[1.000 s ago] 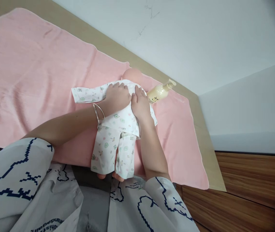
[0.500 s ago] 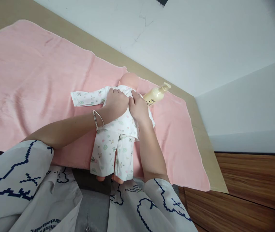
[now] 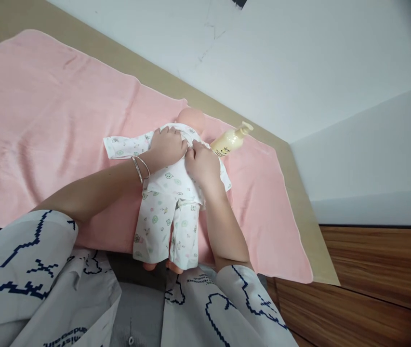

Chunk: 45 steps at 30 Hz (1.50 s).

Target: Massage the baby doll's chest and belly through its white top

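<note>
A baby doll [image 3: 191, 119] lies on a pink blanket, its feet toward me. It wears a white printed pajama top [image 3: 171, 178] and matching pajama pants [image 3: 156, 226]. My left hand [image 3: 169, 145], with a bracelet at the wrist, is closed at the chest of the top, thumb pointing inward. Right beside it, my right hand [image 3: 204, 165] pinches the front of the top near the neckline. The fingertips and the fabric between them are partly hidden. One sleeve [image 3: 124, 147] stretches out to the left.
A pale yellow pump bottle [image 3: 230, 140] lies tilted by the doll's shoulder, close to my right hand. The pink blanket [image 3: 64, 115] covers much of a tan tabletop [image 3: 321, 260]. A white wall [image 3: 263, 62] rises behind, and brown wood [image 3: 378, 255] shows at right.
My left hand has shifted slightly left, and its thumb now shows at the top's front. My right hand has moved a little left and down. The doll stays in place.
</note>
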### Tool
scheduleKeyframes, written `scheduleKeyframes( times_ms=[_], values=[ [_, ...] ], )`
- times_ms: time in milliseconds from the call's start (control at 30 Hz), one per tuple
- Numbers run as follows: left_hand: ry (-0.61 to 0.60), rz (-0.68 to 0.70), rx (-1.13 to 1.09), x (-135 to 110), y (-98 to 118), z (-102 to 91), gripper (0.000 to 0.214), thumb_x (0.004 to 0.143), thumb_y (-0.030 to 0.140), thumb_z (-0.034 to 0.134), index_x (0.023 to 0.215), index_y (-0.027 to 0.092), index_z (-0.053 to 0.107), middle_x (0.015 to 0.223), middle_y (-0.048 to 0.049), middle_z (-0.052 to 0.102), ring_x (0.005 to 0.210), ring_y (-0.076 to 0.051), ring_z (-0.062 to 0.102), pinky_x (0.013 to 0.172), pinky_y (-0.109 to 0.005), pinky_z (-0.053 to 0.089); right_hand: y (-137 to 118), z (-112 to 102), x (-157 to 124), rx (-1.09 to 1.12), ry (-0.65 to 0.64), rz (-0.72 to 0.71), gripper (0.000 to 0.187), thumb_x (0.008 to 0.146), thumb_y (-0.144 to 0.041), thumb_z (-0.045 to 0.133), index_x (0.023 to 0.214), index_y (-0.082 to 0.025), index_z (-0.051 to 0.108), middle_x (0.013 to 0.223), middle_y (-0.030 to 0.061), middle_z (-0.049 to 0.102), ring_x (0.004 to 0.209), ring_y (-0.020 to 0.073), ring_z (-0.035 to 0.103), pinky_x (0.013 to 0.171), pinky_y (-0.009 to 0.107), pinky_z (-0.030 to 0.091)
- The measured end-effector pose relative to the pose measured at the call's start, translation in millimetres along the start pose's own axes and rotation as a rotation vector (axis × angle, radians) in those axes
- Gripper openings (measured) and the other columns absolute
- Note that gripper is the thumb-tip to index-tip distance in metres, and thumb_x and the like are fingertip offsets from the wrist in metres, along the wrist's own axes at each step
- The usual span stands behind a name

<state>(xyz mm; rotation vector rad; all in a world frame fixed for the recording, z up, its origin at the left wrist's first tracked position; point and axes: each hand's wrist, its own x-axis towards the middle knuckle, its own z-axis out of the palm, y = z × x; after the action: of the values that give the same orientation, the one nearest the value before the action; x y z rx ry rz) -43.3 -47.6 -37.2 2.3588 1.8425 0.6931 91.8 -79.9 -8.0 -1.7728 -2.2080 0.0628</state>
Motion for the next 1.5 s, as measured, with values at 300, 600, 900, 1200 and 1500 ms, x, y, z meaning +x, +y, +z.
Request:
scheduleKeyframes(
  times_ms=[300, 600, 900, 1200, 1500],
  values=[
    [-0.003, 0.001, 0.004, -3, 5, -1.2, 0.045, 0.102, 0.032, 0.032, 0.117, 0.007, 0.067, 0.123, -0.0196, 0.069, 0.121, -0.033, 0.060, 0.107, -0.049, 0.041, 39, 22, 24, 0.202, -0.009, -0.021, 0.047, 0.099, -0.039, 0.033, 0.138, -0.023, 0.055, 0.149, 0.0124, 0.057, 0.140, 0.0296, 0.048, 0.120, 0.059, 0.033],
    [0.000, -0.001, -0.002, -4, 5, 0.0, 0.047, 0.102, 0.032, 0.031, 0.121, 0.007, 0.065, 0.124, -0.0209, 0.069, 0.122, -0.033, 0.058, 0.107, -0.049, 0.040, 39, 26, 23, 0.182, -0.007, -0.012, 0.053, 0.100, -0.041, 0.030, 0.148, -0.024, 0.048, 0.157, 0.0122, 0.050, 0.148, 0.0292, 0.041, 0.123, 0.061, 0.027],
    [-0.007, 0.004, -0.006, -4, 4, -0.5, 0.048, 0.102, 0.031, 0.029, 0.122, 0.005, 0.064, 0.125, -0.0227, 0.068, 0.122, -0.034, 0.058, 0.107, -0.050, 0.039, 41, 29, 23, 0.154, -0.011, -0.029, 0.055, 0.102, -0.045, 0.027, 0.148, -0.023, 0.047, 0.156, 0.0129, 0.050, 0.148, 0.0288, 0.042, 0.123, 0.060, 0.029],
    [-0.106, -0.011, 0.067, -21, 27, -21.2, 0.051, 0.103, 0.028, 0.034, 0.145, 0.003, 0.049, 0.147, -0.0249, 0.055, 0.138, -0.036, 0.048, 0.113, -0.051, 0.035, 48, 16, 25, 0.210, -0.104, -0.029, 0.061, 0.100, -0.048, 0.034, 0.151, -0.017, 0.045, 0.163, 0.0137, 0.042, 0.155, 0.0298, 0.034, 0.127, 0.055, 0.026],
    [-0.104, 0.040, 0.043, -9, 11, -20.2, 0.040, 0.100, 0.027, 0.037, 0.122, 0.011, 0.065, 0.124, -0.0181, 0.069, 0.121, -0.033, 0.060, 0.104, -0.050, 0.043, 1, -17, -1, -0.115, -0.094, 0.001, 0.039, 0.101, -0.035, 0.030, 0.106, -0.017, 0.064, 0.105, 0.0196, 0.074, 0.106, 0.0364, 0.068, 0.094, 0.050, 0.048]
  ],
)
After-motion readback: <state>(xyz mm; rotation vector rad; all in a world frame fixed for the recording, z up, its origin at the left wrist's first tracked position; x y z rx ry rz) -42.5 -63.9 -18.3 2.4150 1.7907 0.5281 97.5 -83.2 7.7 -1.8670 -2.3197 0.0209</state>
